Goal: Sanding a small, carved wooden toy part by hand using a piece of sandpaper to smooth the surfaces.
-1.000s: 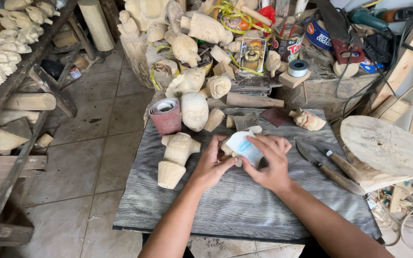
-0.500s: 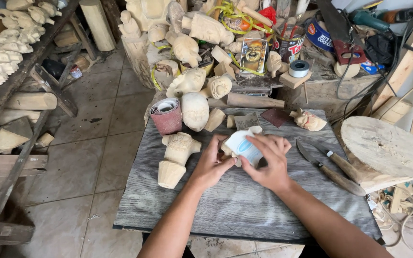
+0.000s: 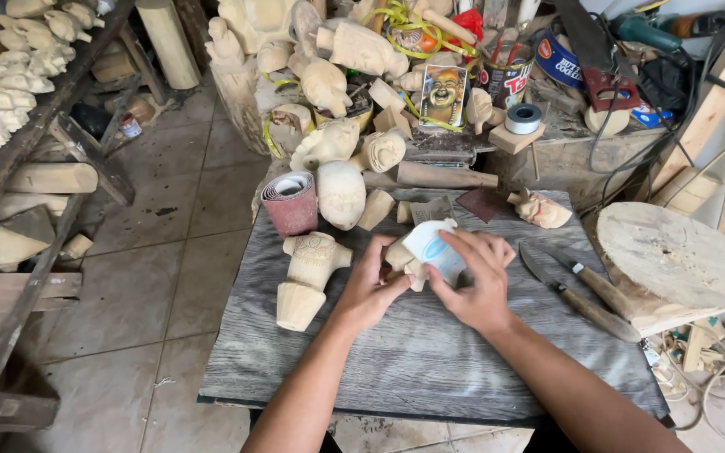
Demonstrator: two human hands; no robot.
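Both my hands meet at the middle of a grey wooden board [image 3: 413, 352]. My left hand [image 3: 371, 289] grips a small pale wood carving [image 3: 402, 256] from its left side. My right hand [image 3: 476, 281] presses a white sheet with a blue mark [image 3: 434, 247], likely sandpaper, against the carving's top and right side. Most of the carving is hidden by the sheet and my fingers.
A pale carved figure [image 3: 305, 277] lies left of my hands, a red sandpaper roll [image 3: 289, 201] behind it. Two knives [image 3: 581, 289] lie to the right beside a round log slab [image 3: 673, 260]. Several carvings and tools crowd the back; shelves with carvings [image 3: 10, 75] stand at left.
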